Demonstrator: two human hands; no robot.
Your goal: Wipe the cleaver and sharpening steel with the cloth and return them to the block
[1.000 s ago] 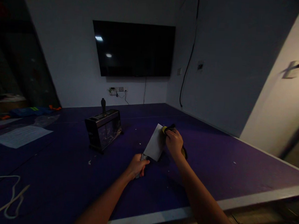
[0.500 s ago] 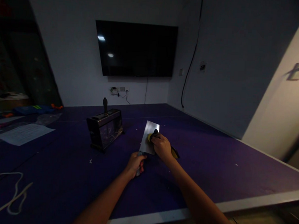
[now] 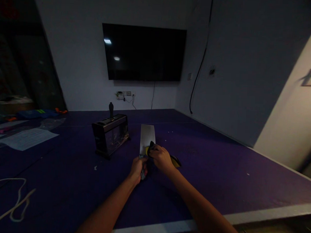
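My left hand is closed around the grey handle of a cleaver, whose broad pale blade points away from me above the purple tabletop. Bunched in my right hand is a yellow and black cloth. Its gathered front end presses on the lower part of the blade, close to the handle, and its tail hangs out to the right of the hand. Left of the blade stands a black knife block with clear sides; one black handle sticks up from its top.
The purple table has a white front edge. Papers and plastic wrap lie at the left, with a white cord nearer me. A television hangs on the far wall. A black cable runs down the wall.
My right hand and the cloth have slid down the blade towards the handle. The cleaver has swung left and now points more straight ahead.
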